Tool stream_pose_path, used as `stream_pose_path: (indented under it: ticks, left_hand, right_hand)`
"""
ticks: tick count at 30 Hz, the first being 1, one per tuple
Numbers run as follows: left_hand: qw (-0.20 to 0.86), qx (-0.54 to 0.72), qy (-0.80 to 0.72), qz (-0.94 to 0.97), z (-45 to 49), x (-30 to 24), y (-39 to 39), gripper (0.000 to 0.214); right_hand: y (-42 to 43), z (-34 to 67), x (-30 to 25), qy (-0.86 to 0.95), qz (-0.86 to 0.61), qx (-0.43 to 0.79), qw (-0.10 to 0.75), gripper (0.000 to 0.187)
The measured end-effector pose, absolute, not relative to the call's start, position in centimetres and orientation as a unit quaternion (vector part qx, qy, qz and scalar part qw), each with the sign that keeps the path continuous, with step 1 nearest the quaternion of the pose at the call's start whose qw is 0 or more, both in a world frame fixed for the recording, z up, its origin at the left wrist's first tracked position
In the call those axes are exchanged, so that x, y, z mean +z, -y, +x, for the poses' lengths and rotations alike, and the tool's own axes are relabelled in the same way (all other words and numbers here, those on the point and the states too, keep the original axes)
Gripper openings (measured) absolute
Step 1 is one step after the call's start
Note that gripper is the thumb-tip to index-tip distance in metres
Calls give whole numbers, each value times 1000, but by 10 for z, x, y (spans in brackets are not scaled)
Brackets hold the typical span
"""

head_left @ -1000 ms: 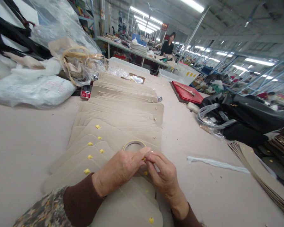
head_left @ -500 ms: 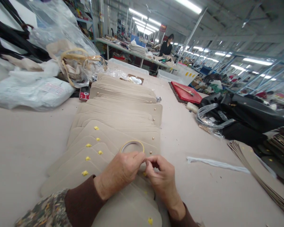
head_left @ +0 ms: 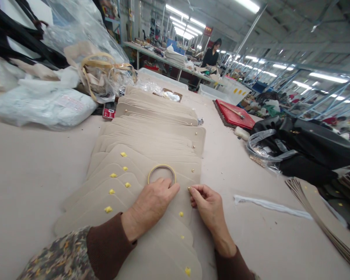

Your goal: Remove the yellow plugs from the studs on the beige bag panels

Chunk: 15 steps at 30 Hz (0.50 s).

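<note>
Overlapping flat beige round-cornered panels [head_left: 151, 136], left hand [head_left: 153, 202] over them, right hand [head_left: 208, 204] at their right edge, 1 thin yellow-edged ring [head_left: 161, 166] gripped in the left fingers, diamond-shaped yellow tabs [head_left: 108, 209], 1 tiny gold-coloured stud [head_left: 189, 188] at pinched-together right fingertips.

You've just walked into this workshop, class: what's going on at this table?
A person is working bare-handed over overlapping beige pieces on a table. The left hand is at a yellow-edged ring, perhaps a tape roll, lying over the pieces. The right hand's fingertips are at a small metal stud by the pieces' right edge. Yellow tabs dot the nearer pieces.
</note>
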<state>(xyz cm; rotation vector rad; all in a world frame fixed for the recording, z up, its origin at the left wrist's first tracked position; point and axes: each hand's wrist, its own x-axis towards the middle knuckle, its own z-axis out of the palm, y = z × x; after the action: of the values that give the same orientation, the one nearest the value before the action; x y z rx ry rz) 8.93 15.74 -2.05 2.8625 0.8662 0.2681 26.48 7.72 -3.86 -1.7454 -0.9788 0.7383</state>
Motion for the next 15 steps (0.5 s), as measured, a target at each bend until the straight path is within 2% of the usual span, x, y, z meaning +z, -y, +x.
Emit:
stream_pose_path:
  ticks: [7,10,15]
  left_hand:
    - [84,84,-286,951,90,-21,-155,13]
    - [98,88,-280,951,90,-22,-156,13]
    - [94,95,-284,949,89,-24,-156,13]
  right_hand:
    - [-86,261,-37,515,-748,158,388,20]
    - [-86,261,-41,528,-750,120,380,14]
    - [-75,263,-47,514,-761,81,386,17]
